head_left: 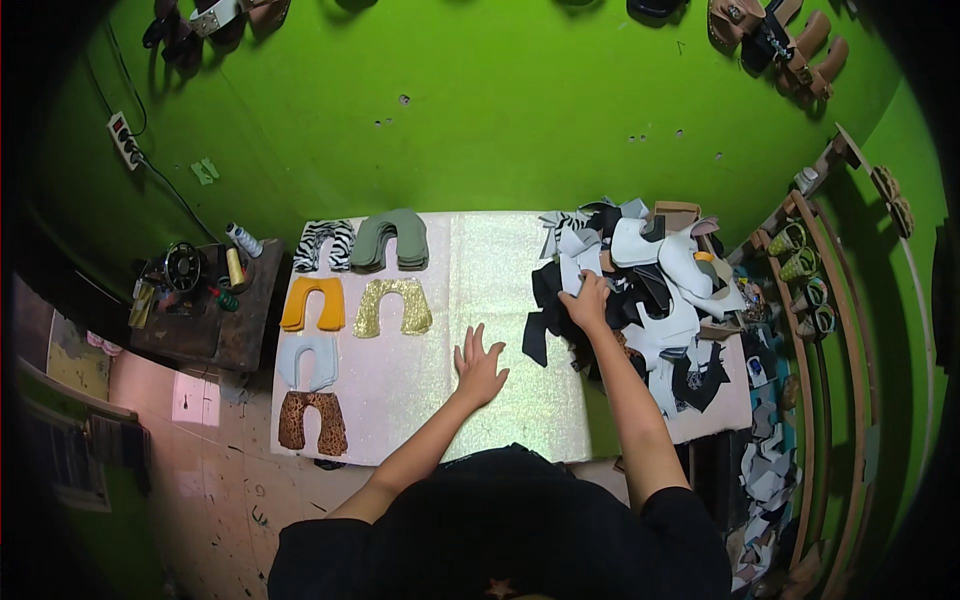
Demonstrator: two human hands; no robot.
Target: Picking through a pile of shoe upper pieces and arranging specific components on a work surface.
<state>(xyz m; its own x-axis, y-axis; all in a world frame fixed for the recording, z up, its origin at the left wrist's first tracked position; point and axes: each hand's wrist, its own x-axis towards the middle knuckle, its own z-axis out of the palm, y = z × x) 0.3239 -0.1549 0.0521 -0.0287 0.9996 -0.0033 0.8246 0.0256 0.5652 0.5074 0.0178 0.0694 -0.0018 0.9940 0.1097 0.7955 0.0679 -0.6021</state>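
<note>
My left hand (481, 369) lies with fingers spread on the shiny pale sheet covering the table (470, 250), holding nothing. My right hand (588, 301) reaches into a heap of mixed cut scraps and pinches a white piece (576, 266) at the heap's left side. A black scrap (536, 340) lies beside that hand. On the left stand U-shaped cut pieces sorted by colour: zebra-striped (324, 246), olive green (391, 240), mustard yellow (313, 304), glittery gold (393, 307), pale grey (310, 362) and leopard-print (312, 421).
A dark side table (237, 320) with a sewing machine (182, 268) and thread spools (236, 267) stands left. To the right, a wooden rack (838, 400) holds green sandals (799, 264). More scraps (765, 480) lie below the table's right edge. Sandals (800, 50) hang on the green wall.
</note>
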